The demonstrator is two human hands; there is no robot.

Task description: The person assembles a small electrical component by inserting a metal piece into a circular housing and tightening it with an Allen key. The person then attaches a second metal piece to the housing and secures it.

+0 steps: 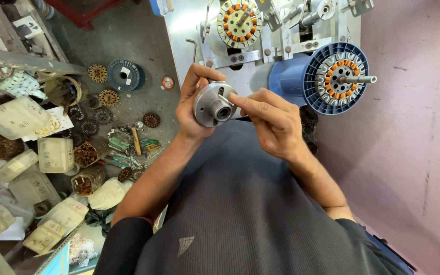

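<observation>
At centre frame, the left hand (192,104) grips a round metal hub (214,104), while the right hand (271,119) pinches a small pin (226,100) at its face. A blue spool (327,77) sits close at upper right; cluttered floor (143,46) lies left.

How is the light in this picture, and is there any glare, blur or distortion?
Head view: soft, even light; mild glare on the round metal part held by the left hand; wide-angle bending at the edges; right hand sharp, no motion blur.

- Dark grey ribbed shirt (250,203), short sleeves, forearms bare.
- Small pale triangular mark (184,245) on it, possibly a logo.
- Both hands bare, apparently without rings.
</observation>
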